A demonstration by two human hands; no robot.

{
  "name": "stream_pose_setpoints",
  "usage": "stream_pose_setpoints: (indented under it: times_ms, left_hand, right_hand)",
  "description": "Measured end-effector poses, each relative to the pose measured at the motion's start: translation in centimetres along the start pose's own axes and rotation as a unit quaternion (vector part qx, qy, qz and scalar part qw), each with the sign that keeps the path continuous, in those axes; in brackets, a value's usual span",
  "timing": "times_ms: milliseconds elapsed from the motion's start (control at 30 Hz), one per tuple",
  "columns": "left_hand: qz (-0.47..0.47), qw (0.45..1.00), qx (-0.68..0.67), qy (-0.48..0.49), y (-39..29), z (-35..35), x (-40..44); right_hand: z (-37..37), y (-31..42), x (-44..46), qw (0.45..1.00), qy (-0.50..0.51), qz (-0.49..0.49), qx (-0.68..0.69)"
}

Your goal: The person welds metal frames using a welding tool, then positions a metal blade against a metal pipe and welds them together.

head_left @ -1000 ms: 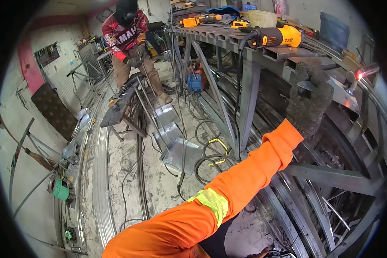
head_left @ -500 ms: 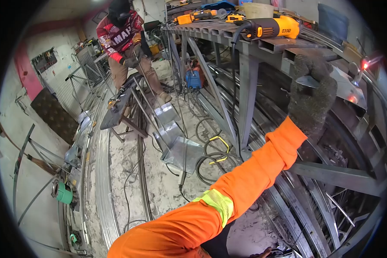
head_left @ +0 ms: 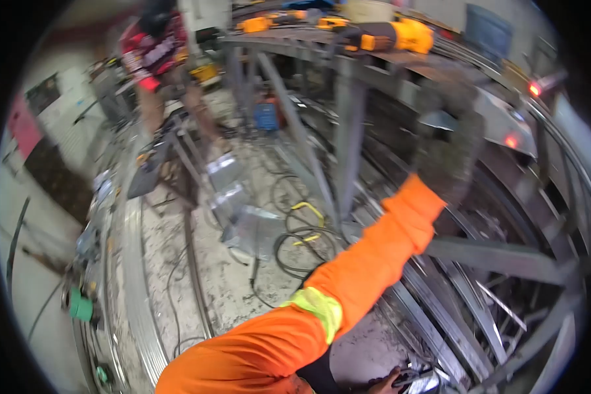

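Note:
My left hand (head_left: 446,134), in a dark knitted glove below an orange sleeve, is raised beside the bench at the right. Its fingers are curled round a thin grey metal sheet (head_left: 509,121); a bright bit of it shows between thumb and fingers. Past the sheet, a red glow sits by a metal bar (head_left: 558,134). At the bottom edge my right hand (head_left: 384,382) is bare, cut off and blurred, beside a shiny metal piece (head_left: 423,383) and dark cables; what it holds, if anything, is unclear.
A yellow power tool (head_left: 391,36) lies on the metal bench (head_left: 295,43). At the upper left a masked person (head_left: 154,49) stands by a low bench (head_left: 148,172). Floor sheets (head_left: 253,230), coiled cables (head_left: 302,246) and long metal profiles (head_left: 138,282) lie around.
The view has shifted, so most things appear further left, with blur. My left hand keeps its grip. More of my right hand and the shiny piece shows at the bottom.

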State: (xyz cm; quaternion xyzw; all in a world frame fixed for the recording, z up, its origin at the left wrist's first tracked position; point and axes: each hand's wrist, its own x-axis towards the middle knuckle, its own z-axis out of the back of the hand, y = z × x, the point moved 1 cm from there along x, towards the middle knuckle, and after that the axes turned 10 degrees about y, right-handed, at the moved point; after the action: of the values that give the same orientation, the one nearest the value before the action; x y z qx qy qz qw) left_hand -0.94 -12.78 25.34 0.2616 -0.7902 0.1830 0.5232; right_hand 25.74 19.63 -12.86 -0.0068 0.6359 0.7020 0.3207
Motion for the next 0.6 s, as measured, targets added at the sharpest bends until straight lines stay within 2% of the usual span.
stream_pose_setpoints:
  times_ms: [67,133,167,267,300,400,500,533,600]
  left_hand:
    - [0.005,1.0,0.024,-0.018,-0.3,0.6,0.0]
    - [0.007,0.999,0.046,-0.023,-0.6,1.0,0.0]
    - [0.004,0.997,0.076,-0.022,-0.8,0.9,0.0]
    - [-0.017,0.979,0.204,-0.014,-1.3,-0.1,-0.2]
    - [-0.022,0.967,0.253,-0.018,-1.5,-0.3,-0.3]
    - [-0.038,0.904,0.425,-0.037,-1.9,-1.5,-0.3]
    - [-0.06,0.816,0.574,-0.035,-1.8,-2.4,0.0]
    - [-0.059,0.815,0.575,-0.029,-1.6,-2.8,0.5]
    - [-0.116,0.901,0.417,0.037,-1.2,-3.7,1.1]
  right_hand:
    - [-0.7,2.0,-1.4,0.997,0.021,0.02,0.076]
    - [-0.6,2.6,-1.9,0.995,0.03,0.006,0.093]
    - [-0.7,3.6,-2.6,0.989,0.058,0.074,0.117]
    - [-1.2,4.0,-2.6,0.988,0.035,0.105,0.103]
    - [-0.9,4.3,-3.0,0.991,0.046,0.063,0.106]
    - [-0.4,3.8,-2.9,0.994,0.059,0.007,0.09]
    - [-0.6,2.8,-2.4,0.993,0.055,0.01,0.102]
    - [-0.6,2.5,-2.2,0.994,0.052,0.014,0.094]
    - [-0.6,1.4,-1.6,0.993,0.058,0.037,0.094]
